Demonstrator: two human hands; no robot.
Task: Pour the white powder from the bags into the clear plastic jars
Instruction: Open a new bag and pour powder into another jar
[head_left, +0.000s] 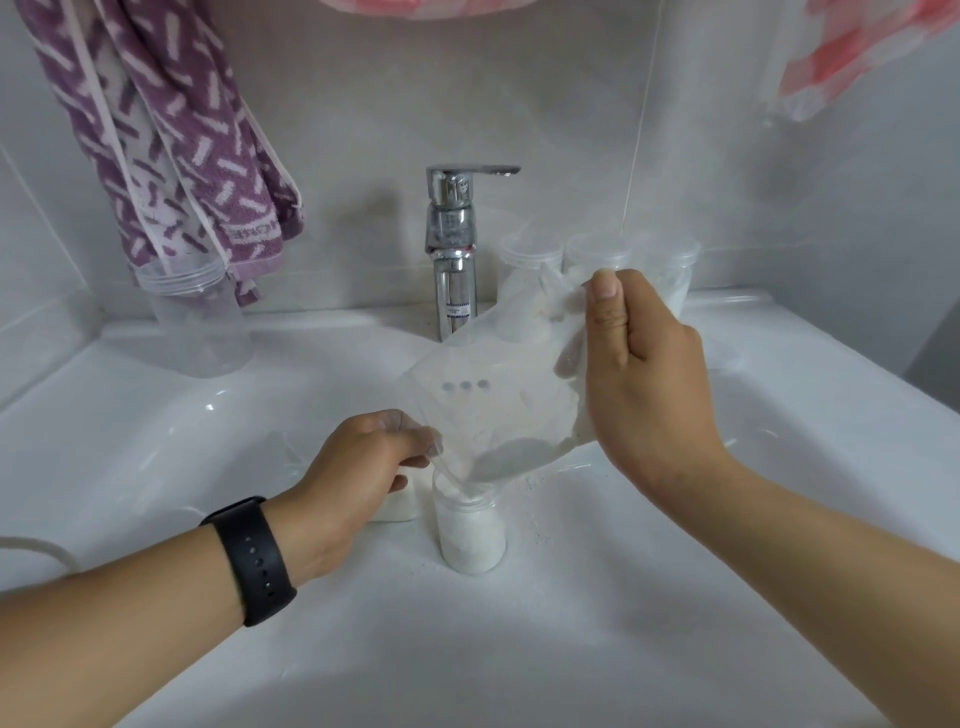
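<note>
A clear plastic bag (483, 395) with white powder in it is tilted mouth-down over a small clear jar (470, 535) standing in the white sink. The jar is mostly full of white powder. My right hand (644, 374) pinches the bag's raised upper end, thumb pointing up. My left hand (363, 467) pinches the bag's lower edge just beside the jar's rim. A second powder-filled jar (397, 506) sits partly hidden behind my left hand.
A chrome faucet (454, 244) stands at the back centre of the sink (156, 441). Three clear jars (597, 260) line the ledge behind the bag. A larger empty clear jar (197, 317) stands at back left under a purple towel (171, 140).
</note>
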